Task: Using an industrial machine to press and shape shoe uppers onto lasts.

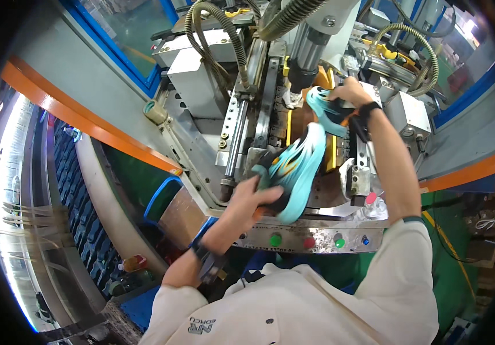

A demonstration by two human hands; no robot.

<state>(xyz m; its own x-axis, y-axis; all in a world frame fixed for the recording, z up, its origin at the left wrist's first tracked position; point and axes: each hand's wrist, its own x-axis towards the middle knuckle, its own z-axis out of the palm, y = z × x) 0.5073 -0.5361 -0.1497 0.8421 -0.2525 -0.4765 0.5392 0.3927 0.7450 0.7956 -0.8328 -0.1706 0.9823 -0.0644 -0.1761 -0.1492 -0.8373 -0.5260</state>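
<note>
My left hand (246,202) is closed round the heel end of a teal-and-white sneaker (300,172), thumb at its dark collar. This sneaker is held tilted over the machine's front, its pale toe pointing away from me. Farther off and to the right, my right hand (351,95) grips a second teal sneaker (325,112) by its dark heel end. That one is beside the press's dark round ram (303,75), between the yellow-edged side plates (332,150). My fingers on the second sneaker are partly hidden.
A steel rod and rail assembly (242,129) stands left of the sneakers, with ribbed hoses (239,49) above. Green and red buttons (309,242) line the machine's front edge. Orange-trimmed grey panels (95,123) flank it. A conveyor (77,190) runs at far left.
</note>
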